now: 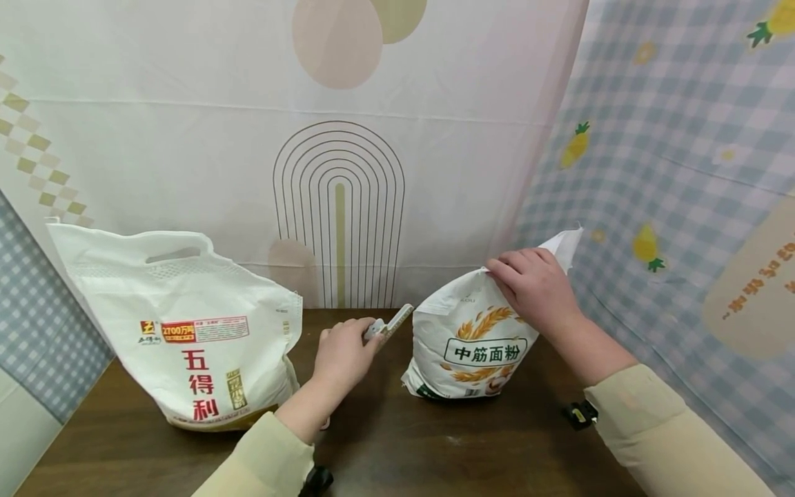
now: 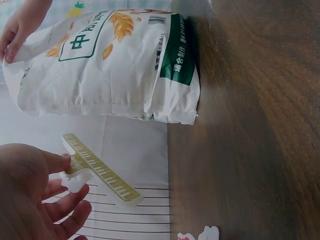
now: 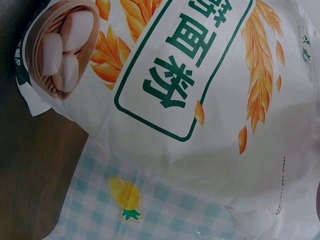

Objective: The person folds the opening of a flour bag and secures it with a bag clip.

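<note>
My left hand (image 1: 344,351) pinches a bag clip (image 2: 102,170), with the thumb on one side and fingers on the other. The clip has a long, ridged, yellowish bar and a white grip. It points at the left side of a white flour bag (image 1: 478,338), apart from it. My right hand (image 1: 534,283) grips that bag's top edge, which is gathered and slanted up to the right. Wheat ears and green-framed lettering mark the bag's front, which fills much of the right wrist view. The right fingertips behind the bag's edge are hidden.
A larger white flour bag (image 1: 205,324) with a cut-out handle stands at the left on the brown table (image 1: 397,449). A small white thing (image 2: 207,233) lies at the left wrist view's bottom edge. Patterned cloth (image 1: 447,172) hangs behind and at the sides.
</note>
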Tool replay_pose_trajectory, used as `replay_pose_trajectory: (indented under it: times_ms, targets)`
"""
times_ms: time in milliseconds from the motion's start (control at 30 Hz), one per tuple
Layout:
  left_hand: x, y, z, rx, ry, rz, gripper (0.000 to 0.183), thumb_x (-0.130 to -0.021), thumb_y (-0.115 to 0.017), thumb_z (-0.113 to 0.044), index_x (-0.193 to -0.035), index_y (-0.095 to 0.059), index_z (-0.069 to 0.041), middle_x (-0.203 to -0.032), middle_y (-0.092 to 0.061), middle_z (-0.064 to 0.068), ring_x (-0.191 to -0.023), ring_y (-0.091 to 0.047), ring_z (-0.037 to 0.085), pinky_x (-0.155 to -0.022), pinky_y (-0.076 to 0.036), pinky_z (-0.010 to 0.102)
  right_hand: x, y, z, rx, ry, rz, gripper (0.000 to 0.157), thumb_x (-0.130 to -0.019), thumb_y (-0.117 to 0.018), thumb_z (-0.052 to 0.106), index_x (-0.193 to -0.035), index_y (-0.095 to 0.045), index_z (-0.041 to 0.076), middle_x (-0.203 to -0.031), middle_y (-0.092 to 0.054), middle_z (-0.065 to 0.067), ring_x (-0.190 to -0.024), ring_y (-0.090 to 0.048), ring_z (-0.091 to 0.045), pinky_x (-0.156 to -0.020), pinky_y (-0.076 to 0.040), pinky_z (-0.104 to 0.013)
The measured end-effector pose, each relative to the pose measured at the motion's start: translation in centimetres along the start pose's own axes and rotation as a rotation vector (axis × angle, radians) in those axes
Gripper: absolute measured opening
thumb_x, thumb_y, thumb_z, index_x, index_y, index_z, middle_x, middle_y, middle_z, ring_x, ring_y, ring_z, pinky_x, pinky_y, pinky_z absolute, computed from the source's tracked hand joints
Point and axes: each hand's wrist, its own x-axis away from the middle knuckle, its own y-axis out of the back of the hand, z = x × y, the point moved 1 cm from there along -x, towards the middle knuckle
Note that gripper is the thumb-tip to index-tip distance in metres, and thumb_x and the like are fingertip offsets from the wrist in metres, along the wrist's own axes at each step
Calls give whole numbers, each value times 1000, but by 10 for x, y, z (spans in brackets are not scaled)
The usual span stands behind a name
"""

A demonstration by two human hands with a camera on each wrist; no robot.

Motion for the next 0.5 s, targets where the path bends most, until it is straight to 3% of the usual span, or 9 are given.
replay_pose_trajectory:
  times_ms: [500]
  targets:
    - [-5, 9, -6, 93, -45, -73, 36, -93, -69, -37, -123, -71, -16, -112, -71, 4, -104, -64, 28, -88, -45, 46, -3, 0, 1, 20, 47, -41, 33, -107, -43, 28, -103, -70, 9, -89, -65, -11, -78, -62, -34, -75, -48, -48]
